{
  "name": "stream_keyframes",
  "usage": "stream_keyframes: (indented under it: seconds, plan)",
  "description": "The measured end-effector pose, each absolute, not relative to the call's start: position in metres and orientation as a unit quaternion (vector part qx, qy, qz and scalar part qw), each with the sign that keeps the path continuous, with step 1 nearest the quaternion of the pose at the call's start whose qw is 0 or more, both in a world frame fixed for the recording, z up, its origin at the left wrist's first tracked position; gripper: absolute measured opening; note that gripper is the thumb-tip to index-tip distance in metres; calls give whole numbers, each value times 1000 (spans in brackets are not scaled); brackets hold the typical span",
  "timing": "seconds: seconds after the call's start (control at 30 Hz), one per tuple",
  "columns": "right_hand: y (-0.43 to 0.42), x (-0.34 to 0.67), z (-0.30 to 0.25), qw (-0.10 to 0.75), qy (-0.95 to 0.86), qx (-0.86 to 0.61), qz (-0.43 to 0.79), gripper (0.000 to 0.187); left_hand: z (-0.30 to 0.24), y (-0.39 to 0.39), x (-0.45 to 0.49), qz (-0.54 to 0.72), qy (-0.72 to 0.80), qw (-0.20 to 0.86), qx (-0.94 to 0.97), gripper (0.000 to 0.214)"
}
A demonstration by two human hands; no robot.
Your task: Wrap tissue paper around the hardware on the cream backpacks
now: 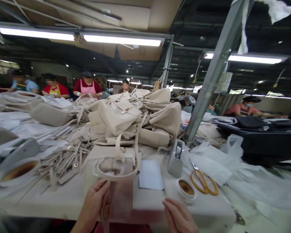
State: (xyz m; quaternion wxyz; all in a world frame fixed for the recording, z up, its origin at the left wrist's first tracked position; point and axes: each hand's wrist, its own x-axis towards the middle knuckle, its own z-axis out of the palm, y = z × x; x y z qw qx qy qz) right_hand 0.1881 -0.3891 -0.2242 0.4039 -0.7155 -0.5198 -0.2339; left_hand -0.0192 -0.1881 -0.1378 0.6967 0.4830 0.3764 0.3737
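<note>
My left hand [94,202] is closed in a pinch on a beige strap [118,177], which curves up in a loop over a beige handbag [97,155] lying on the table. Part of the strap hangs below my fingers. A brownish translucent sheet [121,197] hangs over the table's front edge beside this hand. My right hand [178,216] is at the table edge with its fingers loosely stretched out, and I see nothing in them. Closest to it is a small white cup of brown liquid [186,188]. Scissors with orange handles [203,183] lie just beyond.
Beige bags [121,116] are heaped in front of me. Loose straps [70,158] lie at the left, near another brown-stained container [20,171]. A grey tape dispenser [176,158] and a pale card [150,174] are right of centre. A metal post [208,77] rises behind. Several people work farther back.
</note>
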Motion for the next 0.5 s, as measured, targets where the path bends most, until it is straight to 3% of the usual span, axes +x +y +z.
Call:
stream_keyframes:
  seconds: [0.07, 0.13, 0.2, 0.33, 0.5]
  plan:
    - [-401, 227, -206, 281, -480, -749, -362, 34, -138, -180, -12, 376, 375, 679, 507, 58]
    - [-408, 256, -198, 183, -435, -782, -408, 43, -142, -178, -11, 382, 376, 674, 508, 55]
    - [-410, 275, -199, 133, -432, -793, -408, 40, -149, -180, -16, 374, 387, 684, 493, 55]
    - [-407, 288, -197, 169, -495, -784, -334, 28, -166, -183, -33, 341, 383, 709, 484, 59]
    - [-387, 282, -156, 261, -478, -822, -166, 30, -186, -182, -43, 359, 365, 721, 466, 52]
